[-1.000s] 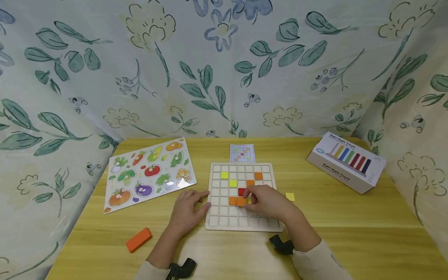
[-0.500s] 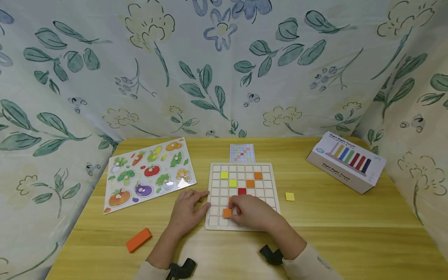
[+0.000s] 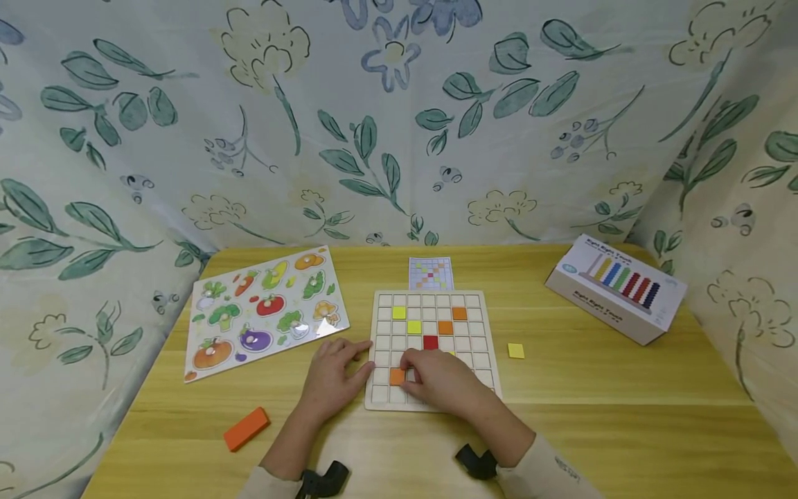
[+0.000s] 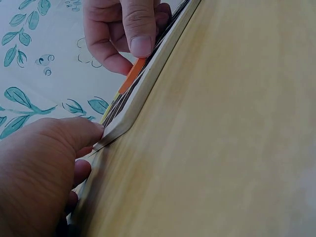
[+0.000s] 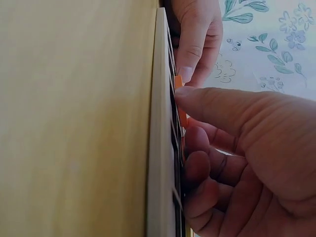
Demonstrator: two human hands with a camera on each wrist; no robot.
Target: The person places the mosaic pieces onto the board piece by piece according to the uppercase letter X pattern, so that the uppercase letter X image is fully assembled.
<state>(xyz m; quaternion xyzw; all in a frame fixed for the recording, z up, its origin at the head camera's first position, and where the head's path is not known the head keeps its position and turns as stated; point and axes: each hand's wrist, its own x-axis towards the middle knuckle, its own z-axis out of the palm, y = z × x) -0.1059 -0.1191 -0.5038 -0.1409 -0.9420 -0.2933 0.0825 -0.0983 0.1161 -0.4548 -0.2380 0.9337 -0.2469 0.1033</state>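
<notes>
A wooden grid board [image 3: 383,342] lies on the table. My right hand [image 3: 445,380] is over its lower part, thumb and fingers pinching an orange square tile [image 3: 396,376] at a lower-left cell. In the left wrist view the pinched tile [image 4: 132,76] stands close against the board face. My left hand [image 3: 330,374] rests at the board's left edge, thumb and forefinger touching it. A red tile [image 3: 430,342] sits mid-board, with yellow tiles [image 3: 399,312] up to its left and orange tiles [image 3: 459,314] up to its right. My right hand partly covers the cells below the red tile.
A loose yellow tile [image 3: 515,351] lies right of the board. Behind the board is a small pattern card [image 3: 430,272]. A vegetable puzzle [image 3: 268,322] and an orange block [image 3: 246,429] are at left; a carton [image 3: 617,287] stands back right.
My right hand has moved left and toward me, carrying the orange tile from the board's middle to a lower-left cell. My left hand has stayed at the edge.
</notes>
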